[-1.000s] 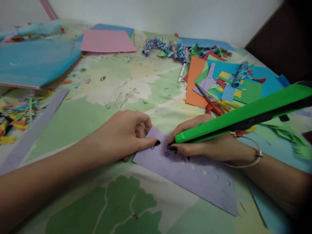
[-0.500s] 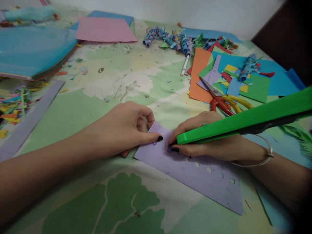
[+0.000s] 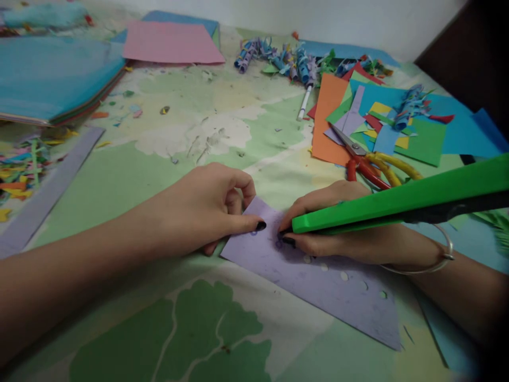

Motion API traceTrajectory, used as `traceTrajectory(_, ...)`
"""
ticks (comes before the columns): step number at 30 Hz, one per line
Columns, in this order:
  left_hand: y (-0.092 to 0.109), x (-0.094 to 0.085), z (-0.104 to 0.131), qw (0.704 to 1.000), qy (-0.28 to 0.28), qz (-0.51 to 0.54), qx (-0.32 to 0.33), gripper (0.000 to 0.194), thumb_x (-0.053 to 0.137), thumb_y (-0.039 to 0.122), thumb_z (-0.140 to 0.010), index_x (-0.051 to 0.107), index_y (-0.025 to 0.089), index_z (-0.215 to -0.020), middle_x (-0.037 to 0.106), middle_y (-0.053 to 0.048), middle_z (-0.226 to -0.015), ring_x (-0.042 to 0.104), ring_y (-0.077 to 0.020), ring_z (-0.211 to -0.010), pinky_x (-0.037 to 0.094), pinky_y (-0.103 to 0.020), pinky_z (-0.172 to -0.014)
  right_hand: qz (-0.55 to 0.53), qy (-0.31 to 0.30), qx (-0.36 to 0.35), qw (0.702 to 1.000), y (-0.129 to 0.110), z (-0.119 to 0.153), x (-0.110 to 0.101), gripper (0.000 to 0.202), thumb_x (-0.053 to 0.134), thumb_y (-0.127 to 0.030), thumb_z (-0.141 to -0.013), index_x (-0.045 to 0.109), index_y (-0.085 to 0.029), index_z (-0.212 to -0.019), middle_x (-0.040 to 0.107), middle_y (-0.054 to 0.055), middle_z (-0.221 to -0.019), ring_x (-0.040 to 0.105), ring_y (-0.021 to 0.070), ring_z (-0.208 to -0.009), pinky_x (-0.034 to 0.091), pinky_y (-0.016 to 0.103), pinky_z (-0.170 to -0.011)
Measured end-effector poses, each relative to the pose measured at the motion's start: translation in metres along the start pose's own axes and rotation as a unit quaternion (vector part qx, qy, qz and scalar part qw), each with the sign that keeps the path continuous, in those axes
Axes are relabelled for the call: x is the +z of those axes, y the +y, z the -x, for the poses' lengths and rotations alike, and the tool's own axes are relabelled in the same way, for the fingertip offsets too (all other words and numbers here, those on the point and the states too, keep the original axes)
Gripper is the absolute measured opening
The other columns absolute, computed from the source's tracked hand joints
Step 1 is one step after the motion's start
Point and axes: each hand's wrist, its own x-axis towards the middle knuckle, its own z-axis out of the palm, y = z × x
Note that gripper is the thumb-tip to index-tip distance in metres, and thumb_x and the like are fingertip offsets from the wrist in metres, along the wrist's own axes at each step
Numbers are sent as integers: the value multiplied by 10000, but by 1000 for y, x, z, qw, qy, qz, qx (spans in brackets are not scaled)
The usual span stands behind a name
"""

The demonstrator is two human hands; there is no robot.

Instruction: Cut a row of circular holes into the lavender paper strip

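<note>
A sheet of purple paper (image 3: 330, 297) lies slantwise on the table with a row of small cut holes and a few drawn circles. My left hand (image 3: 217, 209) grips its upper left corner, thumb on top and fingers curled at the edge. In my right hand (image 3: 334, 223) is a long green utility knife (image 3: 397, 199), slanting up to the right. Its tip is hidden by my closed fingers, which rest on the paper close to a drawn circle, right of my left thumb.
Red-and-yellow-handled scissors (image 3: 366, 162) lie on coloured paper sheets (image 3: 330, 122) beyond my right hand. A white marker (image 3: 304, 103) and fringed paper rolls (image 3: 278, 58) are at the back. Stacked blue sheets (image 3: 51, 79), a purple strip (image 3: 55, 185) and paper scraps (image 3: 18, 172) lie left.
The whole view has shifted slightly, so things sit a little further right. My hands keep the same grips on the paper and the knife, and the knife's raised end looks slightly lower.
</note>
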Motion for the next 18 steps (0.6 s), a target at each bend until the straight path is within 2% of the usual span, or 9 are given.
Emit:
traceTrajectory(9,1,1,0,1000,-1,-2,1,230,646,313,-749,476,209,-635,487,93,-346,432,-48,-273,286,-107,-284,41,19,-21,999,3,1,0,130,644,-174,-758,728,-166,-856,692,-24,-674,585,48,-531,446,89,-481)
traceTrajectory(18,0,1,1,1000,5,7,-15,219,661,311,-729,486,212,-640,484,98,-336,425,-51,-257,276,-113,-276,-29,-22,31,999,-2,-1,-1,135,638,-214,-787,719,-140,-866,681,-2,-647,553,50,-473,448,100,-429)
